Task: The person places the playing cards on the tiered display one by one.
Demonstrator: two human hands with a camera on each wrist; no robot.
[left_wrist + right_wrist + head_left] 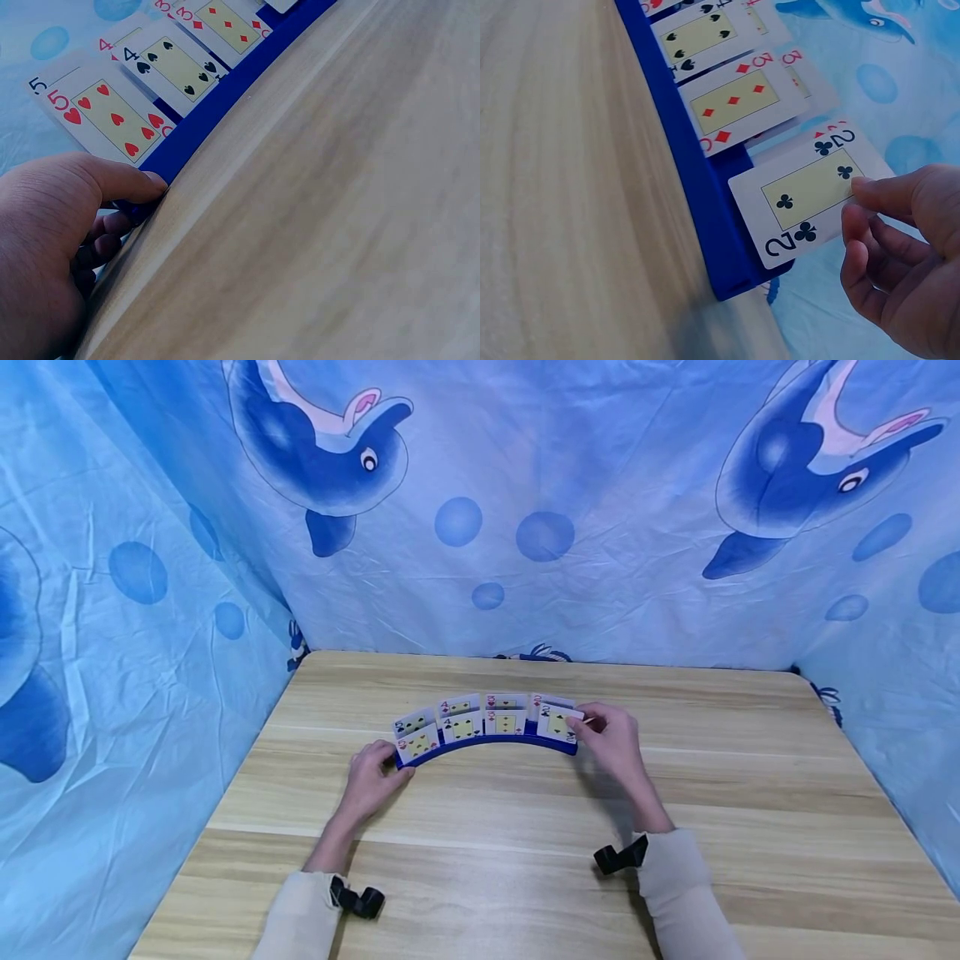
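Note:
A curved blue card holder (487,739) stands on the table with playing cards in two rows. In the front row are the five of hearts (116,120), four of spades (169,67) and three of diamonds (739,105). My left hand (367,781) grips the holder's left end, thumb on its front edge. At the right end my right hand (615,743) pinches the two of clubs (802,195) by its upper edge, between thumb and fingers. That card tilts in front of a red two; whether its lower edge sits in the slot I cannot tell.
The holder stands towards the back of a wood-grain table (480,860). Behind and at the sides hangs a blue curtain (495,460) with dolphins. Black wrist cameras are strapped at both sleeves.

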